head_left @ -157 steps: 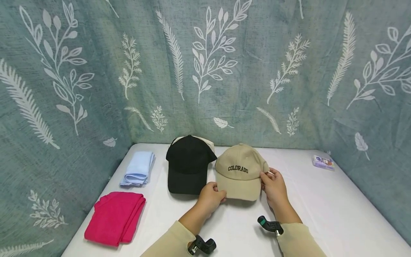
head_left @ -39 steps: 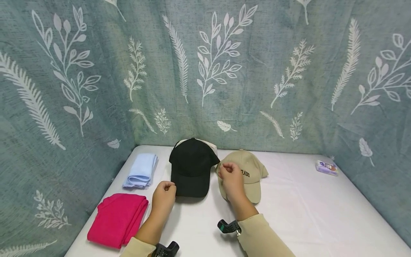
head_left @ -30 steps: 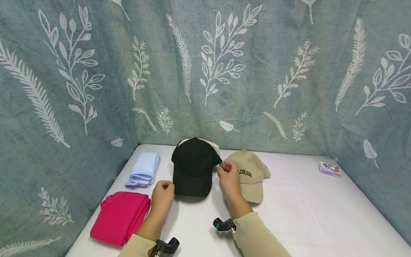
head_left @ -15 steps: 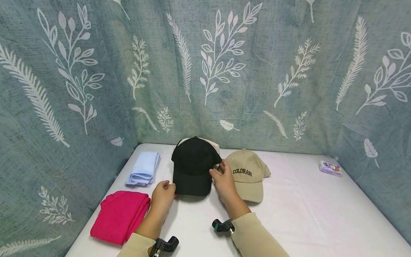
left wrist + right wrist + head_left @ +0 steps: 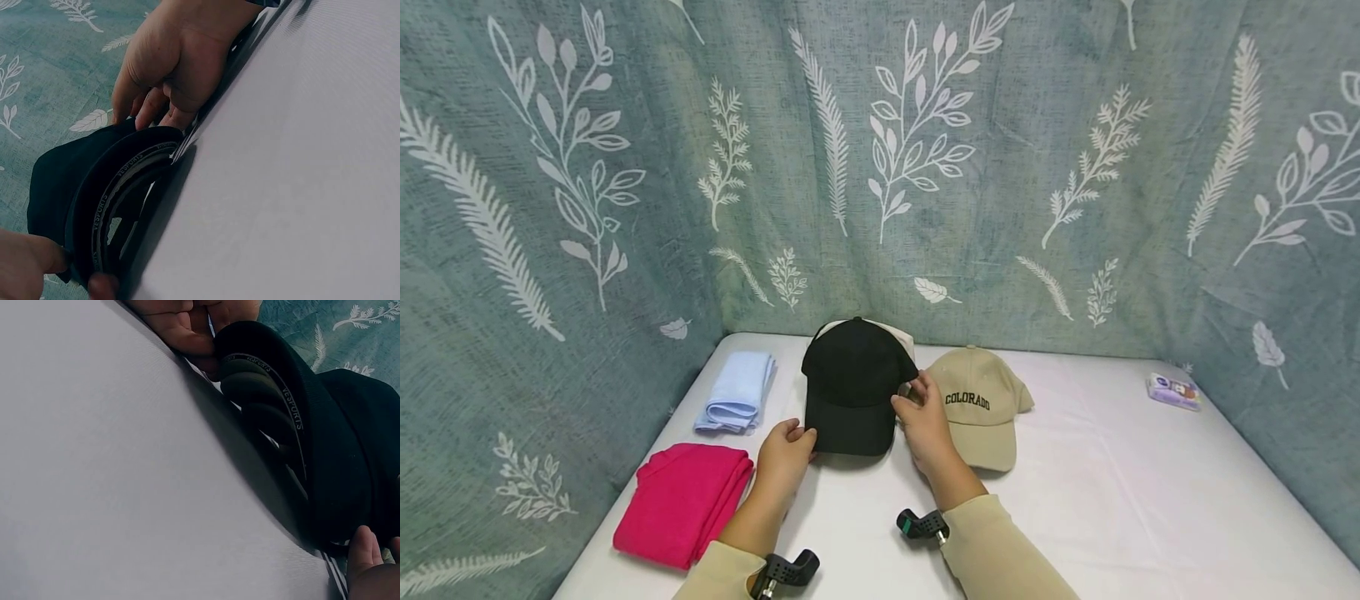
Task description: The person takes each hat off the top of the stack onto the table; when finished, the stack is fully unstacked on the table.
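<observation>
A black cap point(image 5: 853, 392) lies brim toward me on the white table, over a cream cap point(image 5: 906, 342) whose rim peeks out behind. My left hand point(image 5: 782, 458) holds the left corner of its brim between thumb and fingers. At its right side my right hand point(image 5: 928, 425) pinches the edge of the crown. In the left wrist view my left hand point(image 5: 25, 262) is low and my right hand point(image 5: 175, 62) high, with lettered tape point(image 5: 101, 209) under the cap. A beige COLORADO cap point(image 5: 981, 396) sits beside my right hand, partly covered by it.
Folded light-blue cloth point(image 5: 737, 392) and a folded pink garment point(image 5: 681, 504) lie on the left of the table point(image 5: 1112, 500). A small purple packet point(image 5: 1172, 392) is at the far right. Leaf-patterned curtains point(image 5: 1000, 292) enclose the back and sides.
Both hands have left the beige cap, as seen 5.2 s ago, and moved left to the black cap. The right hand has come onto its side edge; the beige cap's lettering shows again.
</observation>
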Tool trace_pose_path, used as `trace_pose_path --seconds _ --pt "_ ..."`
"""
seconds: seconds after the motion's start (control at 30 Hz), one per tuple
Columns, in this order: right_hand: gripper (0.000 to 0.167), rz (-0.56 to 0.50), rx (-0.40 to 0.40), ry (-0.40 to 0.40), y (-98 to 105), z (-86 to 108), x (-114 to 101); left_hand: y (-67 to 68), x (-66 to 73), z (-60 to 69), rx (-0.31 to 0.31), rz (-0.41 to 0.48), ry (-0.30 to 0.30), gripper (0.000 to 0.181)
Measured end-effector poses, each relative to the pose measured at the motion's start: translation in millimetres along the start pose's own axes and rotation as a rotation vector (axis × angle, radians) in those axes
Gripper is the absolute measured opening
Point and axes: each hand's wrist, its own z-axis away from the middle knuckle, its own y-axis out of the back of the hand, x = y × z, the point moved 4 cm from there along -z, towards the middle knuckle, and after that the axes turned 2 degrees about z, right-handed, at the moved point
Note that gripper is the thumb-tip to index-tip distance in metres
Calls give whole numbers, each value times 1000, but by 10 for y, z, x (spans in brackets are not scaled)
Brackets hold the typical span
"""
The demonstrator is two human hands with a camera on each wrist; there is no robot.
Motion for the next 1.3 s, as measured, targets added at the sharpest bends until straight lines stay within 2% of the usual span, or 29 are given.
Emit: trace_pose_path --seconds 0.33,0.63,0.83,1.07,1.3 --pt "78 -19 1 -38 9 -4 24 1 15 24 -22 -8 1 50" --pt "76 -9 8 -25 17 0 22 9 66 89 -65 30 14 51" --pt "73 -17 14 -33 31 -1 15 -9 113 115 -84 66 0 52" --pt "74 -88 3 -65 45 2 4 -27 129 119 -92 55 -1 54" --pt "74 -85 7 -71 49 12 12 -10 163 159 -90 33 -8 54"
